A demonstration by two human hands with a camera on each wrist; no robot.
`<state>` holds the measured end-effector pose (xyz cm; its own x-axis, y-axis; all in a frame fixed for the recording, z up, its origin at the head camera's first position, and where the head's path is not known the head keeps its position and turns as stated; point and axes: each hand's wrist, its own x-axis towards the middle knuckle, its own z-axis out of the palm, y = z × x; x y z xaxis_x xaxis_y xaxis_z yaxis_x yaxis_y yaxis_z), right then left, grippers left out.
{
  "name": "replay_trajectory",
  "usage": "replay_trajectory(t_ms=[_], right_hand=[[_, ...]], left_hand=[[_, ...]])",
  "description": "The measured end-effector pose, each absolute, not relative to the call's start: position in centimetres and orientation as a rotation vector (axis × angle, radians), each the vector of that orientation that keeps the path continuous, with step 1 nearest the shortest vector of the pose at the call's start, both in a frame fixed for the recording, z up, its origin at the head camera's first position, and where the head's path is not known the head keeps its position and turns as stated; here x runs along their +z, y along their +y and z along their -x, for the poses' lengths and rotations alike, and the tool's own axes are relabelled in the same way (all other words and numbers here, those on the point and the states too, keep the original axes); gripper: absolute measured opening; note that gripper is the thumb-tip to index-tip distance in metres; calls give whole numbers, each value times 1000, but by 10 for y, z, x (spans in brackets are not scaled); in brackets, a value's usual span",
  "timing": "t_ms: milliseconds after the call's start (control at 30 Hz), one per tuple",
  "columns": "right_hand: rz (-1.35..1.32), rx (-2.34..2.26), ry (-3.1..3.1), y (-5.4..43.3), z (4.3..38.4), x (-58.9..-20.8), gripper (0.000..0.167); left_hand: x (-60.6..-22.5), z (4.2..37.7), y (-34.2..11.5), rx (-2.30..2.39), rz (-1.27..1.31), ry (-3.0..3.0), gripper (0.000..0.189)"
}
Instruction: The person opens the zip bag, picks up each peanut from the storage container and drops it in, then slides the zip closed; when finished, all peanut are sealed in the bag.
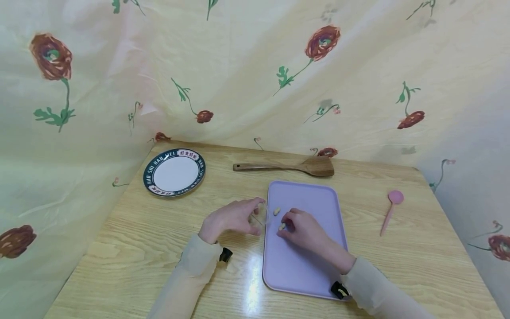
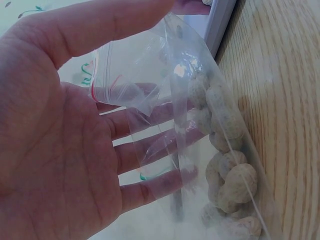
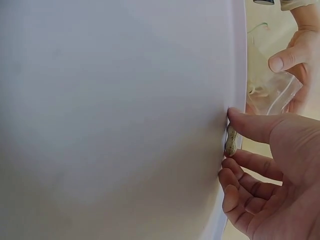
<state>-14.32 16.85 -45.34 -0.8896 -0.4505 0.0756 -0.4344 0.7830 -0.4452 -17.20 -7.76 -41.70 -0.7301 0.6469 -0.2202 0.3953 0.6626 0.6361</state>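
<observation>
My left hand holds a clear zip bag between thumb and fingers, just off the left edge of the lilac tray. Several unshelled peanuts lie inside the bag, low against the wooden table in the left wrist view. Over the tray, my right hand pinches one peanut between thumb and index finger, close to the tray surface. Another peanut rests on the tray near its left rim, just beyond the right fingertips.
A round plate with a dark lettered rim stands at the back left. Behind the tray lies a wooden spatula. A pink spoon is to the right. Flowered cloth hangs along the table's back edge.
</observation>
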Motion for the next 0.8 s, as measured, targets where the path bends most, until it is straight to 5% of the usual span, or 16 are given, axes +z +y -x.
replay_trajectory(t_ms=[800], right_hand=[[790,-752,2914,163,149,-416,28]], left_hand=[[-415,172,-78,801,-811,2445,81]])
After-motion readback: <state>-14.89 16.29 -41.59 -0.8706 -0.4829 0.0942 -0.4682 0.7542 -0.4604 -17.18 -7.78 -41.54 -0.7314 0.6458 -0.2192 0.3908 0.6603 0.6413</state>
